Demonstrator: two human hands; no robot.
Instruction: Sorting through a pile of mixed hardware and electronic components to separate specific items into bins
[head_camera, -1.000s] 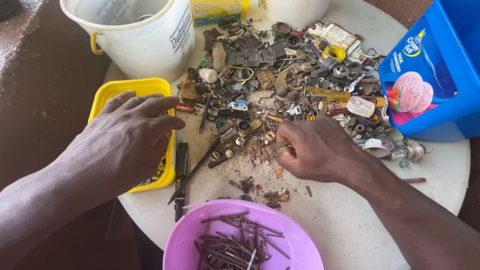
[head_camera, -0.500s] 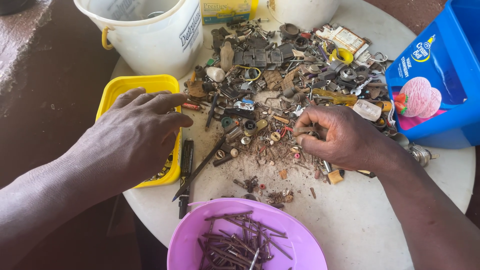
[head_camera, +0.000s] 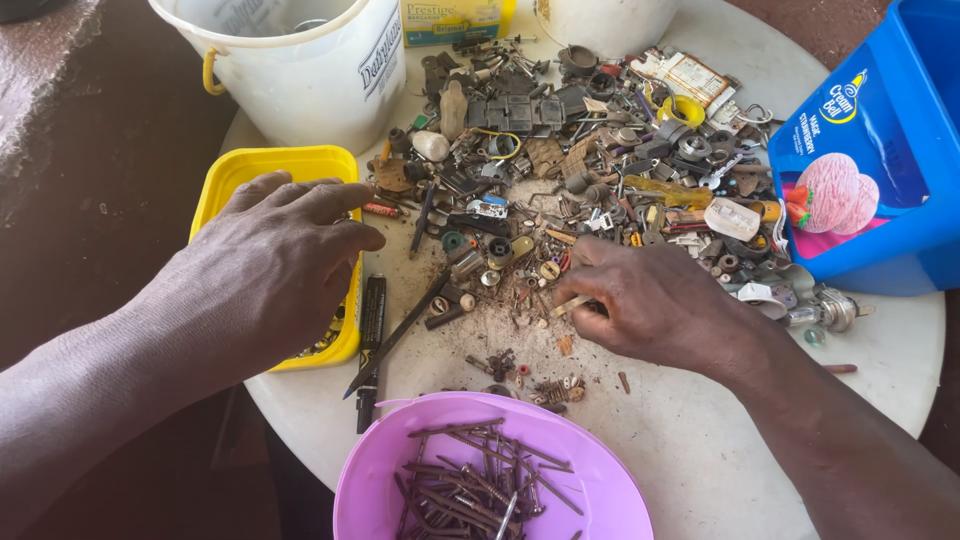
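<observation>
My left hand rests palm down over the yellow tray, fingers spread, holding nothing. My right hand is curled over the near edge of a heap of rusty small hardware on the round white table; its fingertips pinch a small pale piece. A pink bowl with rusty nails sits at the near edge, below both hands.
A white bucket stands at the back left, and a blue ice-cream tub at the right. A dark long tool lies beside the tray. Small rusty bits are scattered between my right hand and the bowl.
My right hand has drawn back toward the near side of the heap and pinched a small piece. My left hand has stayed over the yellow tray.
</observation>
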